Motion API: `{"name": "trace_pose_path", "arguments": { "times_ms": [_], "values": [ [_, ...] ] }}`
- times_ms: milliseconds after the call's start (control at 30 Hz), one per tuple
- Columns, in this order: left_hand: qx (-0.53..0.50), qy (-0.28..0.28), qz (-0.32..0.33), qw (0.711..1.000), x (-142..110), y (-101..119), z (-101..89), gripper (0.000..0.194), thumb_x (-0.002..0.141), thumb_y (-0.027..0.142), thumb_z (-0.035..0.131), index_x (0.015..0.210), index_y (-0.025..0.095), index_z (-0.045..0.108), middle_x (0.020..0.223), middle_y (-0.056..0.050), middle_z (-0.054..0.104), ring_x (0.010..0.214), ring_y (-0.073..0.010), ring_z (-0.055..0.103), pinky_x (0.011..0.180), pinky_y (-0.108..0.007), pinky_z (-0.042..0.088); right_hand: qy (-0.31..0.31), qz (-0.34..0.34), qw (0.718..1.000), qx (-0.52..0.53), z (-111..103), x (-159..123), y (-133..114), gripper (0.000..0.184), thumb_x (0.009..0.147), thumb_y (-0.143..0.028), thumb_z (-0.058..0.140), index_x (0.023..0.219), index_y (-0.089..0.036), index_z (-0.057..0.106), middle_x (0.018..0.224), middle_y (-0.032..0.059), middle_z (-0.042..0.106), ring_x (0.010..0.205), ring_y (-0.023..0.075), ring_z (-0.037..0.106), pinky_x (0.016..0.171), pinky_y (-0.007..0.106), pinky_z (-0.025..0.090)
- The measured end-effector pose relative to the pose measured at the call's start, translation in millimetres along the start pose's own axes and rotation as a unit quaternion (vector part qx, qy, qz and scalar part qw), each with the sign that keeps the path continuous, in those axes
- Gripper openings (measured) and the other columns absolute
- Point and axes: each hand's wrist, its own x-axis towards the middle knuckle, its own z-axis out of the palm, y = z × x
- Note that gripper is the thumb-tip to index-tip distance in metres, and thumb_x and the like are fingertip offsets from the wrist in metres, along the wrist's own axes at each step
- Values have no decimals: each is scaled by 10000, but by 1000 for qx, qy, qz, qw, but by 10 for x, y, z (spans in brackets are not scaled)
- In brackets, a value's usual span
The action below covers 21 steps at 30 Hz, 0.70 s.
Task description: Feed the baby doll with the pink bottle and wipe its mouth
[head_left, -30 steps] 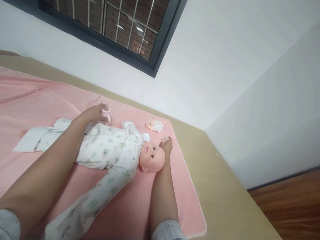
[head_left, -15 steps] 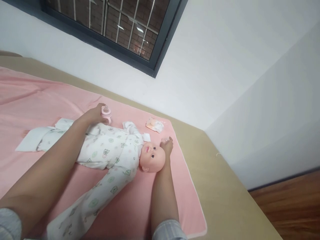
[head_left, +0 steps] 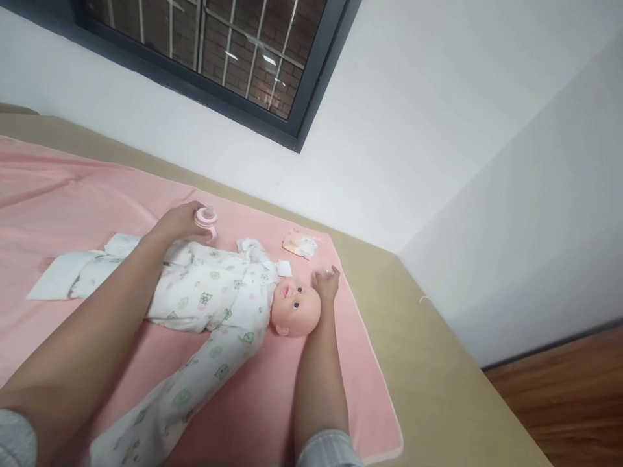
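Note:
My left hand [head_left: 182,222] is closed round a baby bottle [head_left: 206,219] with a pink collar, a pink handle and a clear teat. The bottle is beside the far side of a baby doll's body. Beyond the doll's head, my right hand [head_left: 329,283] holds a small see-through pinkish cap [head_left: 320,274], partly hidden by the fingers. The baby doll [head_left: 214,285] lies on its back in a white printed outfit, its bald head to the right. My left forearm crosses over its lower body.
Under the doll spreads a pink blanket [head_left: 360,402] on a tan tabletop [head_left: 418,363]. A small white and orange packet [head_left: 300,244] lies near the blanket's far right corner. A white wall with a dark-framed window [head_left: 296,130] borders the far edge.
The bottle has turned slightly in my left hand, its teat now tilted more to the right. My right hand keeps its hold on the cap, nearly unmoved. The doll lies as before.

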Motion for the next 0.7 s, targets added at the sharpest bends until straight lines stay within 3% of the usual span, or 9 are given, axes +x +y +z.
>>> {"name": "trace_pose_path", "arguments": {
  "times_ms": [133,267,400,500,700],
  "values": [
    [-81,0,31,996,-73,222,-94,722,618,496,678,1200,91,538,1073,-50,656,1034,-307,583,813,-351,422,-4,-1,998,55,-85,74,-209,699,673,-336,618,1313,-150,407,1172,128,587,993,211,603,875,338,484],
    [-170,-12,72,983,-176,576,-135,648,663,432,699,1217,140,532,1145,-56,648,1026,-265,609,852,-312,490,-47,-45,985,159,-256,21,-651,722,659,-377,675,1306,-190,412,1195,110,579,1001,185,602,861,317,490],
    [-263,-42,95,959,-333,993,-169,726,596,371,753,1244,160,505,1143,-93,647,1036,-283,616,864,-349,511,-118,-165,941,272,-462,-261,-1195,718,681,-403,696,1308,-220,398,1239,103,570,1070,175,587,959,351,456],
    [-277,-76,137,948,-503,1252,-202,740,624,348,730,1290,165,464,1141,-95,639,1060,-289,601,890,-375,493,-168,-235,908,304,-573,-571,-1534,674,712,-418,692,1298,-243,408,1247,95,570,1118,186,577,992,375,450],
    [-220,-146,226,938,-806,1537,-261,720,723,354,683,1364,224,383,1189,-70,610,1068,-268,587,842,-330,487,-202,-302,884,295,-669,-1003,-1845,634,764,-400,662,1324,-287,388,1292,66,532,1187,190,534,1023,384,450]
  ]
}}
